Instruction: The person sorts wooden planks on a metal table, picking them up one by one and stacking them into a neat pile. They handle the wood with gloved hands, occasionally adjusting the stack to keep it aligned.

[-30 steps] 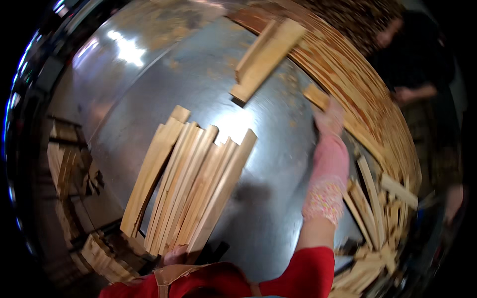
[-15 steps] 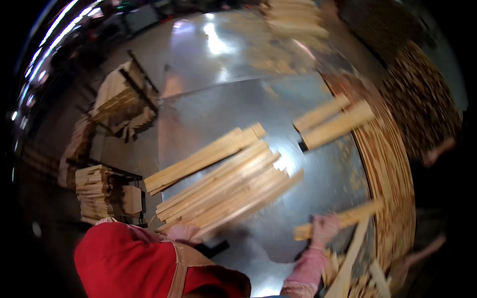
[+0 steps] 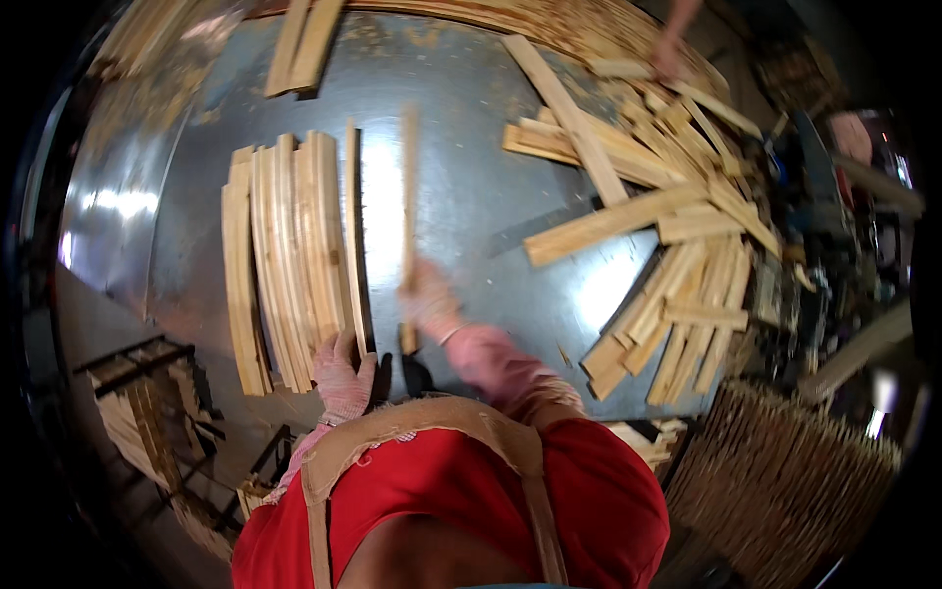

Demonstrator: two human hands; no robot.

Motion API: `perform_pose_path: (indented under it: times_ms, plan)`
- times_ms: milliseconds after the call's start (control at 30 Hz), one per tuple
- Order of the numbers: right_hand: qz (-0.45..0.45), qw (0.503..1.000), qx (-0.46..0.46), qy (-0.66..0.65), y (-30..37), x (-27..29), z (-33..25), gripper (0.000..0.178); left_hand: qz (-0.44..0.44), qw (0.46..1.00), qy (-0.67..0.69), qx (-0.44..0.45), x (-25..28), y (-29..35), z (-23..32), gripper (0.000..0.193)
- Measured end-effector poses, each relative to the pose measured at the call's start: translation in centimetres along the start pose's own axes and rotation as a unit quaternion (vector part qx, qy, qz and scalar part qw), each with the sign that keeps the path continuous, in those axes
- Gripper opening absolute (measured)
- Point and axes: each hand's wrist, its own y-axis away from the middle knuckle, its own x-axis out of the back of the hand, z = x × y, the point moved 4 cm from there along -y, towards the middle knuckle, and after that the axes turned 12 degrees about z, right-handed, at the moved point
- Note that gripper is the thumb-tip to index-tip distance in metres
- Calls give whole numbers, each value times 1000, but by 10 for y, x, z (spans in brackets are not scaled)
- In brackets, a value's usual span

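My right hand (image 3: 432, 302), gloved and smeared by motion, is closed round a narrow wooden slat (image 3: 409, 187). That slat stands lengthwise away from me, a little right of a row of slats (image 3: 294, 245) lying side by side on the metal table (image 3: 471, 128). One thin slat (image 3: 354, 236) lies between the row and my right hand, slightly apart from the row. My left hand (image 3: 343, 381), in a pale glove, rests at the near end of the row. Its fingers are spread and touch the slat ends.
A loose heap of slats (image 3: 702, 221) covers the right side of the table. Two boards (image 3: 304, 49) lie at the far left. Another person's hand (image 3: 669, 54) reaches in at the far right. Stacked wood (image 3: 775, 471) stands beyond the right edge, and a rack (image 3: 147, 393) at lower left.
My view has turned toward the slat heap. My right hand has brought a slat from beside the heap to near the row. My left hand remains at the row's near end.
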Motion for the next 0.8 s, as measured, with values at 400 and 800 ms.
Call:
perform_pose_path:
  times_ms: [400, 800]
  plan:
    - [418, 812, 84, 400, -140, 265, 106, 43, -11, 985, -133, -105, -17, 4, -3, 72]
    - [230, 919, 11, 320, 11, 168, 129, 96, -337, 748, 480, 310, -161, -82, 125, 66]
